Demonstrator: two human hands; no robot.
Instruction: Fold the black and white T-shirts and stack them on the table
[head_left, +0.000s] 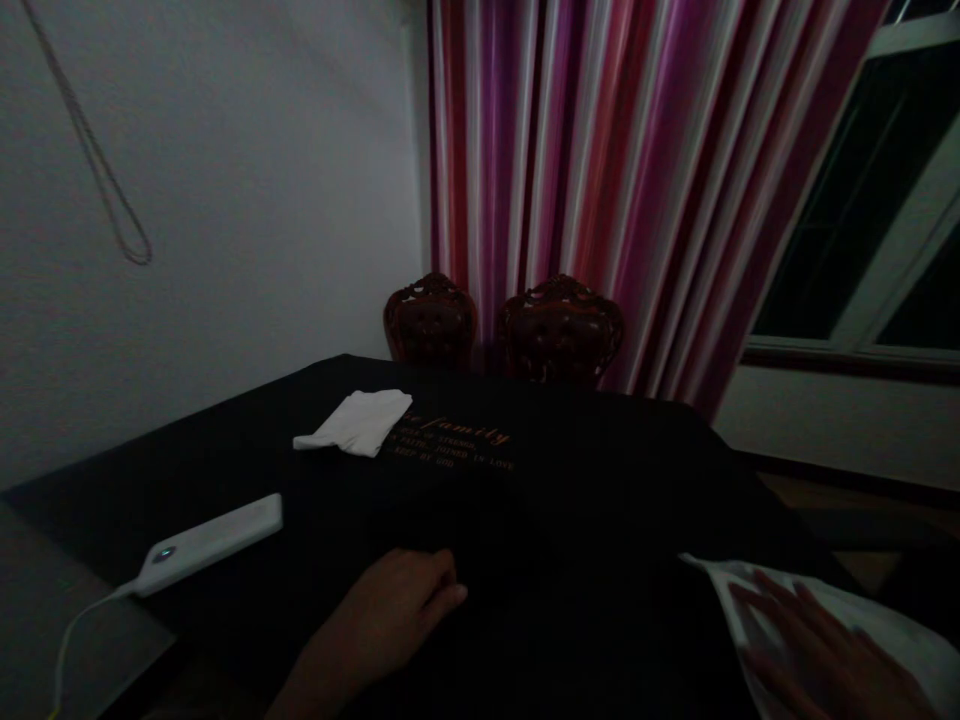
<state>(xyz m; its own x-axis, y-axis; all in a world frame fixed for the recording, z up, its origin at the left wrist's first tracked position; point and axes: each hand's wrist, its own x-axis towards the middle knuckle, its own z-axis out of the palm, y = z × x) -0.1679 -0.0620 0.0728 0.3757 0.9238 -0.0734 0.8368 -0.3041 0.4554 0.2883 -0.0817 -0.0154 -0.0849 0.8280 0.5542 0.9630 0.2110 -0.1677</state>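
Observation:
My left hand (397, 605) rests near the front of the black-covered table (585, 480). Its fingers are curled into a loose fist with the thumb beside them, and nothing shows in it. At the lower right, my right hand (817, 650) lies on a white cloth (885, 620) with its fingers stretched out and slightly apart, partly cut off by the frame edge. Farther back on the left half of the table is another white cloth (360, 422), folded and a little crumpled, touching the printed gold lettering.
A white power bank (214, 543) with a cable (71, 640) is at the table's left side. Two carved dark chairs (431, 322) stand behind the far edge. Beyond them hangs a striped curtain (600, 180); a window (862, 200) is at the right.

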